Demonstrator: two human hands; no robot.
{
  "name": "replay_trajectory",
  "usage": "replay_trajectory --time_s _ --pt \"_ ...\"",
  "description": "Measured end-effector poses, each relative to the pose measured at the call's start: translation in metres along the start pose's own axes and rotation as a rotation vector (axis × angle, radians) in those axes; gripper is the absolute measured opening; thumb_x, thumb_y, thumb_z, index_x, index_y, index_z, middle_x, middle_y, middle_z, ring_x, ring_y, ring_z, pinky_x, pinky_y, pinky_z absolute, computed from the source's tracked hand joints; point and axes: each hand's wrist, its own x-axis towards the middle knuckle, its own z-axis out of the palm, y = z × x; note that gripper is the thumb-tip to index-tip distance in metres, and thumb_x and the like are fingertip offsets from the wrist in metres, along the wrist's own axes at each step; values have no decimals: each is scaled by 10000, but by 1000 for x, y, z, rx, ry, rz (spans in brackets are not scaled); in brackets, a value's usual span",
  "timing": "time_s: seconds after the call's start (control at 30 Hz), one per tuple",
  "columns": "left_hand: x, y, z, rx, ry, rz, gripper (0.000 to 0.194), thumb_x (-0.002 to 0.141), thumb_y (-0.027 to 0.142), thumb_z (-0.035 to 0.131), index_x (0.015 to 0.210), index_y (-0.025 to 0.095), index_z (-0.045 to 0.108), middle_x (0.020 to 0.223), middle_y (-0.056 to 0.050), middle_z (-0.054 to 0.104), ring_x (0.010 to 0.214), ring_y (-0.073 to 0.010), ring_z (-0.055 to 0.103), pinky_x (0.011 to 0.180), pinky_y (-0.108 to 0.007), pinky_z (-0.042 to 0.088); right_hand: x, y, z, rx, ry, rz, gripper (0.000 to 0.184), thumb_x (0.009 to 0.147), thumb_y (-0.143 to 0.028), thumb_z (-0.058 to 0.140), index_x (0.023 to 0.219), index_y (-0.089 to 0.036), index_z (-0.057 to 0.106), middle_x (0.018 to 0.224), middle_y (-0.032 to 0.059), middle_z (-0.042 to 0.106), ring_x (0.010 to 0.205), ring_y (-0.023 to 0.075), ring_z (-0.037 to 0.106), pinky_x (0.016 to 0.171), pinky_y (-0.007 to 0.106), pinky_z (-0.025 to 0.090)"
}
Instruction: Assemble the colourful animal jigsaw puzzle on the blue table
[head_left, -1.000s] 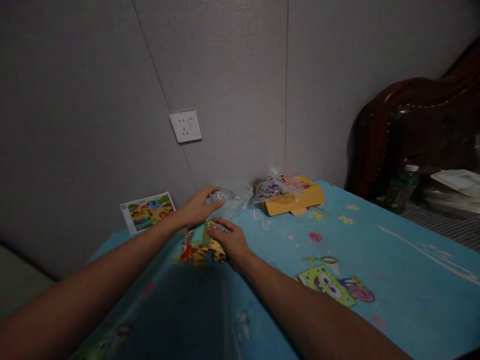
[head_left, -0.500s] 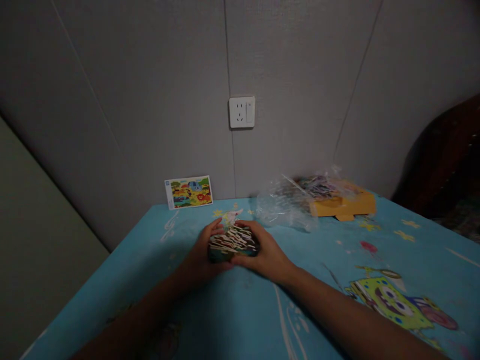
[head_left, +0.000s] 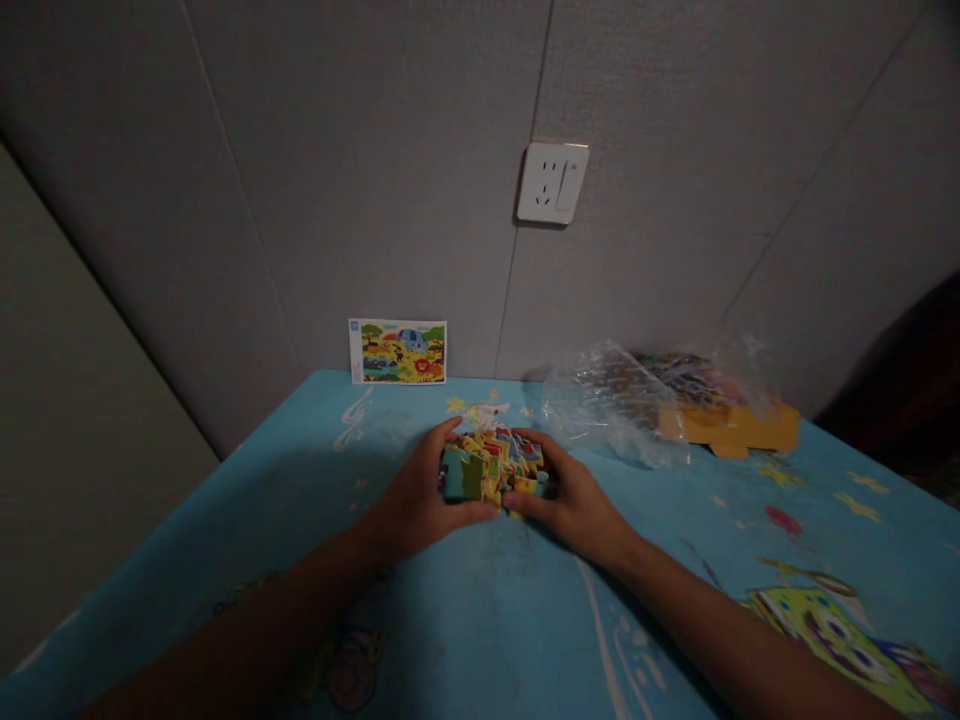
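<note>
Between my two hands is a bunch of colourful jigsaw puzzle pieces [head_left: 491, 468], their printed faces fanned toward me in yellow, teal and red. My left hand [head_left: 431, 490] is wrapped round the left side, thumb along the near edge. On the right side, my right hand [head_left: 566, 492] grips the same bunch, its thumb in front. The pieces are low over the blue tablecloth [head_left: 480, 610]; whether they touch it I cannot tell. Behind them a picture card [head_left: 399, 352] with animals and trees leans upright against the wall.
Clear plastic wrapping [head_left: 611, 405] lies crumpled at the back right, partly over an orange-yellow box [head_left: 731, 428] with more pieces on it. A white socket [head_left: 553, 183] is on the grey wall [head_left: 375, 180]. A dark curved furniture edge [head_left: 900, 360] stands at the far right.
The puzzle bunch has shifted from showing mostly pale edges to showing its coloured faces, held in both hands throughout. My view has turned left and tilted a little.
</note>
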Motion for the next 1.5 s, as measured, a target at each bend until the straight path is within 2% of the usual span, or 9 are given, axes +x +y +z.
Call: replay_trajectory --time_s 0.1,0.33,0.53,0.67,0.8,1.0,1.1,1.37,1.5 --pt "-2 5 4 84 -53 68 984 570 299 862 1404 189 352 1396 -164 481 1281 -328 483 1083 -493 397 -1 -2 3 -32 4 -49 599 756 -324 747 1286 -213 490 1196 84 642 1020 218 643 901 376 525" --pt "7 8 -10 114 109 6 442 730 247 701 1147 182 568 1094 -77 661 1002 -242 647 935 -411 506 -1 -7 -2 -34 178 -53 507 738 -316 739 1195 -197 554 1122 76 673 945 208 661 848 360 539" --pt "8 7 -9 103 -76 77 795 564 319 859 1279 203 533 1240 -101 625 1136 -295 589 1009 -428 457 -2 -4 1 -66 31 -48 537 717 -271 753 1224 -207 587 1169 68 675 1016 229 649 918 400 512" --pt "7 11 -10 144 56 45 531 649 301 803 1141 210 624 1100 -58 687 1013 -250 643 933 -381 497 -2 -11 6 -54 155 -63 434 718 -327 756 1119 -204 645 1055 55 707 902 218 669 839 373 535" --pt "8 10 -17 82 191 -102 481 674 421 786 1088 210 662 997 -21 724 870 -216 678 800 -325 541 -3 -13 2 -73 283 -66 385 762 -432 714 1072 -210 660 1041 53 702 898 222 664 835 375 531" --pt "7 11 -19 45 91 -117 482 725 386 730 1173 229 651 1085 -20 724 954 -221 681 867 -333 536 -5 -7 -2 -106 34 -28 600 682 -288 774 1239 -189 575 1158 82 674 949 226 663 839 364 543" --pt "5 14 -17 -9 -29 -41 563 679 277 743 1223 229 606 1158 -29 702 1013 -228 670 920 -339 523 -4 -9 -2 -71 98 -31 456 718 -300 745 1145 -192 628 1092 72 695 887 212 673 798 354 557" --pt "3 16 -19 -125 -13 -61 555 738 310 715 1252 213 531 1059 -31 738 923 -217 706 868 -344 550 -7 -16 0 0 431 -208 391 699 -377 781 1031 -225 642 1025 57 696 907 210 663 826 362 556" --pt "5 12 -20 -64 -100 -54 431 729 301 712 1142 215 623 1088 -27 728 970 -221 691 887 -332 534 -8 -15 0 -71 384 -208 414 735 -362 754 1104 -223 629 1063 65 691 924 211 664 841 354 545"
